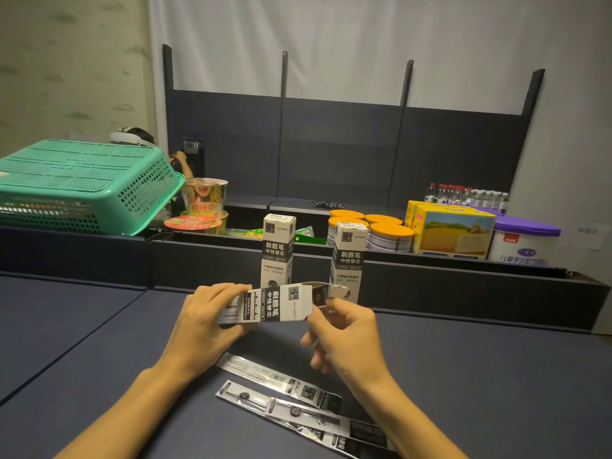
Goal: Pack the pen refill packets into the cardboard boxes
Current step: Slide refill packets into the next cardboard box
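Held sideways above the desk (99, 342): one cardboard box (268, 304), landmark for all that follows. To its left, well apart and further back, a green basket (82, 183) upturned on the ledge, instant-noodle cups (203, 197) just beside it.

On the box's left end, the left hand (205, 323), fingers curled over the top edge and thumb underneath, gripping the body firmly. Just behind the box, two more cardboard boxes standing upright, the left upright box (278, 250) and the right upright box (347, 260), both apparently shut at the top. At the box's right end, the open flap (334, 289) with the mouth facing right, and just below it the right hand (344, 332), thumb and forefinger pinching the flap area, remaining fingers loosely curled, nothing else held. Below the box, nearer the viewer, pen refill packets (291, 392) lying flat on the desk, overlapping, running down toward the right; exact count hard to tell. Further right and behind, orange-lidded tins (381, 230) and a yellow carton (453, 230).

Step in hand, judged: opening the box mouth for loading. To do well: square up the tube with the left hand so the mouth is not flattened, fold the flap fully back and clear, then gather the packets together and slide in lengthwise, narrow end first. Risk: flimsy film snagging on the inner tabs, or a crushed corner from too hard a grip.
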Motion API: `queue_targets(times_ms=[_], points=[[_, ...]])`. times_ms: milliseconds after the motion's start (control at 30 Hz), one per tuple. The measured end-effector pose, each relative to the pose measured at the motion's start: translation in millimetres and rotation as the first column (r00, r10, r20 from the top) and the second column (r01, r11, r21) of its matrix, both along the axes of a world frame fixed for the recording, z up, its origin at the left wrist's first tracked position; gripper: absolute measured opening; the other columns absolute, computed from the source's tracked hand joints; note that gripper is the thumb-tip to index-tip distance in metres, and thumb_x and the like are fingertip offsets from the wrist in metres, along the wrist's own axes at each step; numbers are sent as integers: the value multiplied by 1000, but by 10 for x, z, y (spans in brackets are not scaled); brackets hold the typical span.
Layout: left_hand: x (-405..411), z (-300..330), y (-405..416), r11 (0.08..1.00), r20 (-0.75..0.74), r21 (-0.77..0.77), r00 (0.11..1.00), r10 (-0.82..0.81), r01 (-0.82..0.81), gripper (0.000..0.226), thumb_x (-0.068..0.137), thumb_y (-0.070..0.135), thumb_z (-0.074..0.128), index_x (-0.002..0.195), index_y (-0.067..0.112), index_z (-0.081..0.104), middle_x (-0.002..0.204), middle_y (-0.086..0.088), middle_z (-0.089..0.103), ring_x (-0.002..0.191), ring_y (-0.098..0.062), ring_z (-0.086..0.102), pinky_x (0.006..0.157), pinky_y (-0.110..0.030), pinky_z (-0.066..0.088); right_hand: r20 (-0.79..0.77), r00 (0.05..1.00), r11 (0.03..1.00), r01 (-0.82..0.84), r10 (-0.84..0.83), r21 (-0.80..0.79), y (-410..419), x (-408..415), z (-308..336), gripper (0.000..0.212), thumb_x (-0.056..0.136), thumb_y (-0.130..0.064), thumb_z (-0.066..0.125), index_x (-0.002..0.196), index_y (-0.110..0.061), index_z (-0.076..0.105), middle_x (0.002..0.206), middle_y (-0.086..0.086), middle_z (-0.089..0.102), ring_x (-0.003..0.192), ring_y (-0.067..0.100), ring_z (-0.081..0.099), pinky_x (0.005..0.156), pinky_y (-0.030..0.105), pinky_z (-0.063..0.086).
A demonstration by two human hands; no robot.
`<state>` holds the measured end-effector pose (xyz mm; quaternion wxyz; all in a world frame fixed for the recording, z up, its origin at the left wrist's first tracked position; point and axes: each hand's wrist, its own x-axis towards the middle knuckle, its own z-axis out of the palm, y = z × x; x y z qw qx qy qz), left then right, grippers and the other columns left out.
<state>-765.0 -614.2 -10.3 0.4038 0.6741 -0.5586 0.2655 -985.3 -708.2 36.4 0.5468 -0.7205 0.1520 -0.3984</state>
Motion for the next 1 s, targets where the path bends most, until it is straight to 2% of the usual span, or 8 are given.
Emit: queue_targets(times_ms=[200, 333, 467, 600, 700, 800, 900, 1000], points=[[-17, 13, 1, 1000, 23, 0, 1000, -15, 15, 59, 71, 56, 59, 121, 24, 59, 113, 8, 60, 98, -7, 49, 82, -34, 42, -116, 992, 997, -37, 44, 70, -25, -1, 30, 17, 96, -23, 58, 96, -38, 65, 69, 6, 72, 42, 16, 55, 39, 22, 41], [-24, 5, -2, 1000, 39, 20, 999, -22, 21, 58, 72, 55, 59, 121, 25, 57, 113, 5, 62, 97, -9, 50, 81, -33, 43, -143, 987, 993, -55, 69, 101, -62, -19, 31, 17, 96, -23, 58, 93, -37, 67, 63, 5, 70, 38, 11, 51, 35, 18, 36], [-24, 9, 0, 1000, 31, 11, 1000, 4, -4, 59, 71, 57, 57, 120, 24, 59, 113, 6, 62, 97, -10, 50, 81, -29, 39, -28, 999, 996, 21, -19, 87, -59, -17, 19, 14, 94, -19, 62, 90, -25, 74, 55, 3, 66, 34, 9, 44, 35, 17, 33], [-3, 5, 11, 1000, 13, 8, 1000, 27, -28, 60, 72, 57, 57, 122, 23, 59, 114, 6, 62, 98, -10, 50, 82, -29, 38, 71, 992, 991, 100, -106, 83, -90, -23, 22, 23, 90, -20, 66, 72, -9, 75, 51, 7, 63, 32, 12, 41, 37, 18, 34], [-4, -2, 6, 1000, 24, 12, 1000, 11, -11, 60, 72, 57, 57, 121, 23, 59, 114, 5, 62, 99, -10, 50, 81, -31, 40, 15, 999, 997, 36, -37, 74, -59, -16, 20, 15, 93, -20, 63, 85, -19, 75, 53, 4, 64, 31, 11, 41, 35, 18, 33], [-23, 7, -6, 1000, 46, 19, 999, -7, 6, 59, 72, 56, 58, 121, 23, 59, 114, 4, 63, 98, -11, 51, 81, -33, 42, -50, 999, 999, -18, 20, 45, -31, 0, 2, 16, 95, -21, 59, 92, -33, 70, 60, 1, 69, 33, 11, 43, 35, 18, 36], [-20, 15, -9, 1000, 41, 8, 999, -4, 3, 59, 72, 56, 58, 121, 22, 59, 114, 5, 63, 98, -10, 51, 82, -30, 40, -38, 999, 999, 0, 2, 52, -21, 6, 15, 12, 93, -26, 61, 93, -35, 68, 60, 5, 69, 34, 14, 46, 35, 20, 37], [4, 12, -8, 1000, 7, -9, 1000, 9, -9, 59, 72, 57, 59, 121, 24, 59, 114, 8, 62, 97, -9, 50, 83, -30, 37, 1, 1000, 999, 21, -21, 50, -24, 2, 32, 10, 93, -33, 59, 95, -30, 68, 59, 8, 67, 37, 18, 49, 37, 21, 37]])
